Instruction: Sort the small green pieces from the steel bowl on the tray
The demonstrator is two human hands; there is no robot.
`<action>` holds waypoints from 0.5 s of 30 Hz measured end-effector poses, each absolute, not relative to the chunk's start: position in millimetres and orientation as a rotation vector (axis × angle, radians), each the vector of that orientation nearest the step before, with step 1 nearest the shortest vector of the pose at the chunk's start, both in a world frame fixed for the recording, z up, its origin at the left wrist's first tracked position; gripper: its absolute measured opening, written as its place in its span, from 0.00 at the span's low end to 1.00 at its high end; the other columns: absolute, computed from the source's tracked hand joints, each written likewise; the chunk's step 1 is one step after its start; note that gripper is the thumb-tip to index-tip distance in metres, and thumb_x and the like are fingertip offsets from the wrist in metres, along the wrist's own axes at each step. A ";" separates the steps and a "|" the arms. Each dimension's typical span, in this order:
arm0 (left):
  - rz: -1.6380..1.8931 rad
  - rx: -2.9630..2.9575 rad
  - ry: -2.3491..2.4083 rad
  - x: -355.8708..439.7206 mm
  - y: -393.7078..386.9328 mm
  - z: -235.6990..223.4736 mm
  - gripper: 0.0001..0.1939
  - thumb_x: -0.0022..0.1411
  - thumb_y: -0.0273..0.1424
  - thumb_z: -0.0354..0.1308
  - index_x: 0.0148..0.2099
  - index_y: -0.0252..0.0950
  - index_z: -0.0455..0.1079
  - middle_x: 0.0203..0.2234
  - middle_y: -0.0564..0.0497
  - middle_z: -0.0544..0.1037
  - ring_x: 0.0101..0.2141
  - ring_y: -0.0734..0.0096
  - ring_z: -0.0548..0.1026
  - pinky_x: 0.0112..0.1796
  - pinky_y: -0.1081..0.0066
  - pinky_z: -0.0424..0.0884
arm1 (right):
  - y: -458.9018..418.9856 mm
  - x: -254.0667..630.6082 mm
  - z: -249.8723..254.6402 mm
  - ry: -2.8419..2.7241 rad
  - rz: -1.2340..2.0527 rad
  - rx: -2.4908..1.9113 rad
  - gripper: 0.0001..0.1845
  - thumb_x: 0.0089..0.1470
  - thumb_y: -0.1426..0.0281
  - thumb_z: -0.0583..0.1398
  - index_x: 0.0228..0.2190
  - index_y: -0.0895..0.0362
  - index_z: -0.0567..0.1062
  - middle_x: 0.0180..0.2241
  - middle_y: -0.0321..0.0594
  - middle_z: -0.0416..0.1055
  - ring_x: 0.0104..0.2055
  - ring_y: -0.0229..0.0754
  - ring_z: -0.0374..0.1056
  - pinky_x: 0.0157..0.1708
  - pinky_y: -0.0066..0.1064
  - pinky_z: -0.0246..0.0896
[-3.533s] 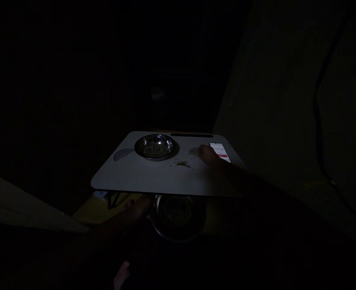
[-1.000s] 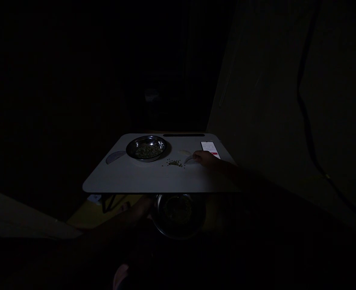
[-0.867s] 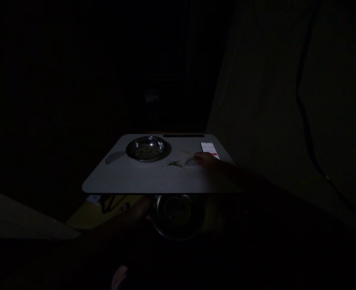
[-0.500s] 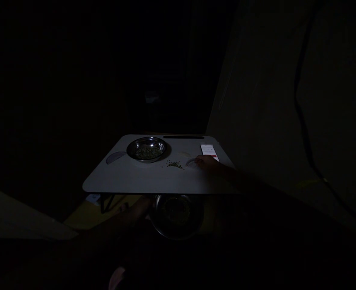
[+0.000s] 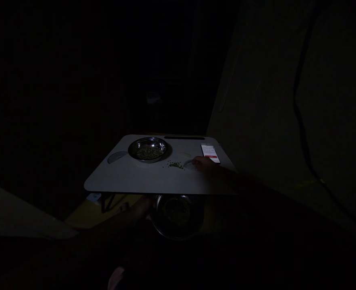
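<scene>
Grains (image 5: 175,165): small, greenish, loosely heaped | our right hand (image 5: 202,164): pinching clear sheet (image 5: 189,164) | our left hand (image 5: 143,206): at lower bowl (image 5: 163,228), grip we can't tell

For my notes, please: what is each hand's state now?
Left hand: at the lower bowl; grip too dark to tell.
Right hand: closed, holding a see-through piece.

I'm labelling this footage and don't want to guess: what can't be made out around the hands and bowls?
All in the head view:
- Left hand: darkness hides its fingers and any grip on the lower bowl.
- Lower bowl's far rim: hidden behind the table.
- Pale curved piece at the right hand: too dim to identify.
- Small green bits: too small to identify.
- Phone text: too small.
</scene>
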State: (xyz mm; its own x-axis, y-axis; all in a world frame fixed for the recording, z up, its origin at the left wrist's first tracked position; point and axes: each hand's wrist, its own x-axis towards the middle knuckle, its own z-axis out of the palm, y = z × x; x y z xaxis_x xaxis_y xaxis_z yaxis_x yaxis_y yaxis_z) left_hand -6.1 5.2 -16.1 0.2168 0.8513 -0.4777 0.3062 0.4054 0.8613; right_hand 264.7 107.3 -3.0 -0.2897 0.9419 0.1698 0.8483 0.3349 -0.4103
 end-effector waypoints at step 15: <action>0.536 1.172 1.376 -4.7 3.9 -12.4 0.05 0.39 0.21 0.46 0.24 0.34 0.60 0.11 0.56 0.63 0.14 0.77 0.62 0.16 0.78 0.56 | 102.6 264.2 0.3 -2.260 0.431 -1.569 0.10 0.44 0.75 0.50 0.30 0.60 0.69 0.29 0.40 0.69 0.28 0.35 0.62 0.25 0.24 0.54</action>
State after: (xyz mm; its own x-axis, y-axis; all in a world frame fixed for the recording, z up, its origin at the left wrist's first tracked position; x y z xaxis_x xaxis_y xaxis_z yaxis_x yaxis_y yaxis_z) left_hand -4.7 3.9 -12.4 0.1963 0.8645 -0.4628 0.3240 0.3882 0.8627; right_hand 264.2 102.6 0.3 -0.3224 0.9396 0.1147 0.8317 0.3391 -0.4397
